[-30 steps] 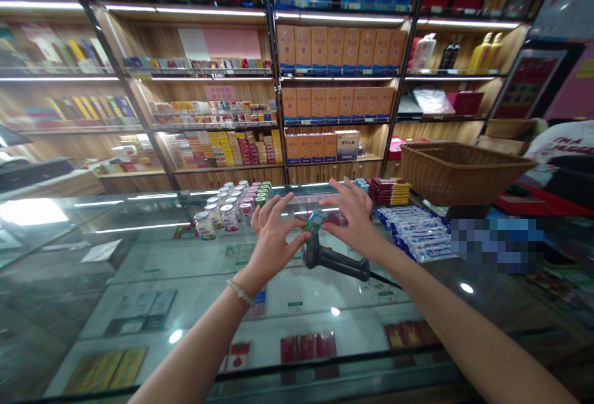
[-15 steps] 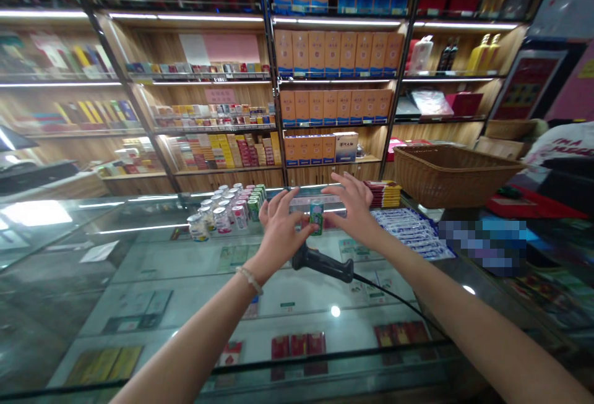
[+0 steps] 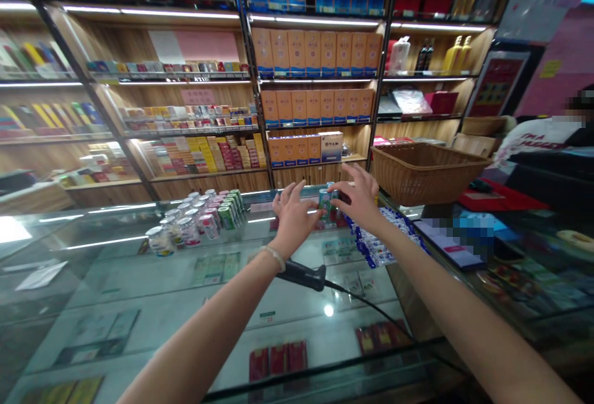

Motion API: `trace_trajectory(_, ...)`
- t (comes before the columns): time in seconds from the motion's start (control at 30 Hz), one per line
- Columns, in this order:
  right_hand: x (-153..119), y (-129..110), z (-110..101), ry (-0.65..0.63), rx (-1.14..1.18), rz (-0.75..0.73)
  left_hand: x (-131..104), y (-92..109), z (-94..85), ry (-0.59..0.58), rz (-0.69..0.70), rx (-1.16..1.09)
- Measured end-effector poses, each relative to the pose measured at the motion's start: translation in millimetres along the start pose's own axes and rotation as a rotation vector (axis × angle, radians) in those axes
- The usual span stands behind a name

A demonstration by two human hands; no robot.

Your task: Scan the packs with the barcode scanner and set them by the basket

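Observation:
A small green can (image 3: pixel 324 203) stands between my two hands at the far side of the glass counter, and part of another can (image 3: pixel 330 185) shows behind it. My left hand (image 3: pixel 297 213) has its thumb tip against the green can's lower left, its other fingers raised and curved. From the right, the thumb and forefinger of my right hand (image 3: pixel 359 197) meet the can; the exact contact is partly hidden. Below my left wrist lies a black handheld scanner (image 3: pixel 304 275) with its cable. Rows of small cans (image 3: pixel 199 221) stand to the left.
Blue-and-white packets (image 3: pixel 378 249) lie under my right forearm. A wicker basket (image 3: pixel 427 175) stands behind them, with a phone (image 3: pixel 448 243) nearer. Packs show beneath the glass counter (image 3: pixel 185 317). Stocked shelves (image 3: pixel 320 82) line the wall. Another person's white sleeve (image 3: pixel 533 135) is at right.
My view has turned right. Both hands and the green can have moved right and farther across the counter. A second can behind it now shows. The scanner is now partly covered by my left wrist.

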State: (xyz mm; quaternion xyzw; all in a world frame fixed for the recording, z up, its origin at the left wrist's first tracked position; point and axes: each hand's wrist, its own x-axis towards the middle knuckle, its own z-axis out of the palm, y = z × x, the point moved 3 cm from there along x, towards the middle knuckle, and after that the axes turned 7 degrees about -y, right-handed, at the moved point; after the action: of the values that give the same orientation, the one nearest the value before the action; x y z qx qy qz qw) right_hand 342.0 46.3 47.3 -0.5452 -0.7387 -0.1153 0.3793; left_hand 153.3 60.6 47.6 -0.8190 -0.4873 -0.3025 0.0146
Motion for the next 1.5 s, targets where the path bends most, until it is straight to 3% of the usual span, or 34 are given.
trace_trajectory(0.27, 14, 35, 18, -0.040, -0.167, -0.001, 34, 8, 43.7, -0.027, -0.128, -0.009)
trace_trajectory(0.63, 11, 60, 52, -0.083, -0.205, 0.015, 52, 7, 88.3, -0.192, -0.229, 0.079)
trace_trajectory(0.93, 7, 71, 67, -0.115, -0.229, -0.019, 55, 6, 103.6, -0.263, -0.242, 0.105)
trace_trajectory(1.5, 7, 75, 64, -0.108, -0.273, 0.009, 71, 12, 110.3, -0.265, -0.262, 0.220)
